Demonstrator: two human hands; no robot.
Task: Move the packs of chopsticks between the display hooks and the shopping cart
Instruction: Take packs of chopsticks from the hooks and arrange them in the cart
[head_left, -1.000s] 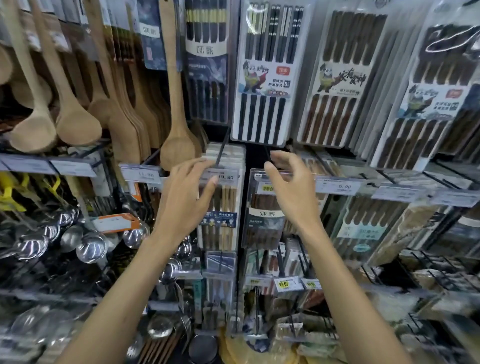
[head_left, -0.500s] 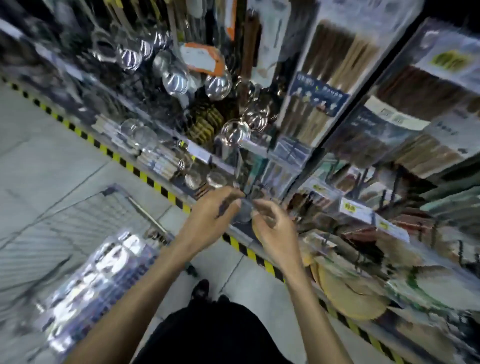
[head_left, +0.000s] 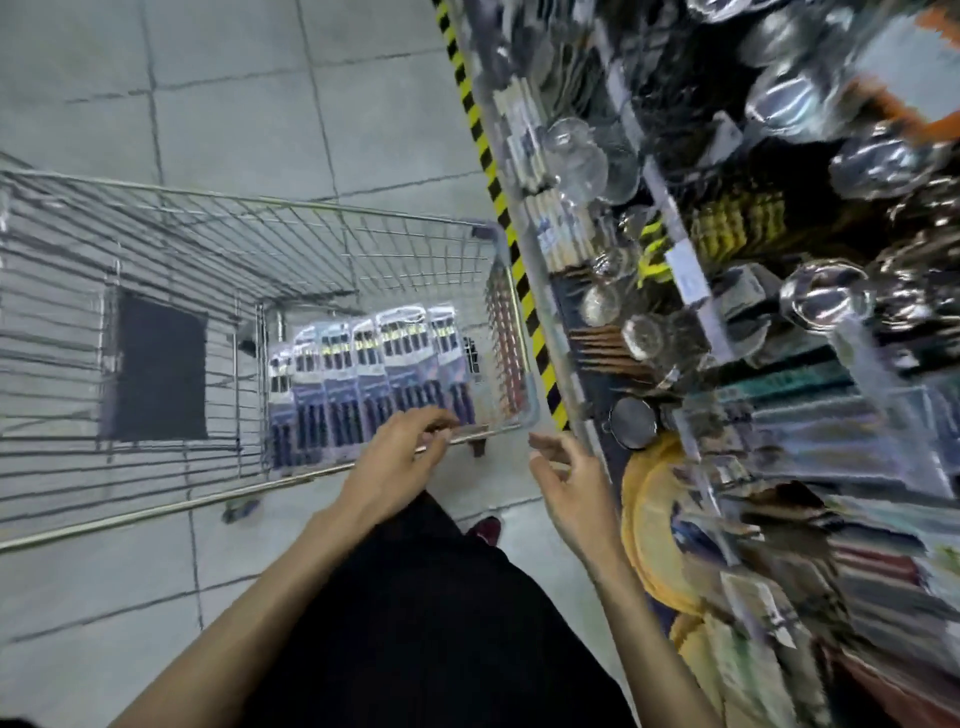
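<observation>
The packs of chopsticks (head_left: 374, 374) lie overlapped in the shopping cart (head_left: 311, 204), at its near end. The left hand (head_left: 395, 457) curls over their tips, grip unclear; the right hand (head_left: 571, 483) hangs loose, empty, just outside the cart's corner. One lifted pack may drag its overlapping neighbours.

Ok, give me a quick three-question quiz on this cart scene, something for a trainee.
1. True or false: the packs of chopsticks lie inside the shopping cart.
2. Left hand or right hand: which is nearer the packs? A) left B) right
3. Fill in: the floor tape is striped yellow and ____.
Key: 1 true; 2 A; 3 black.
</observation>
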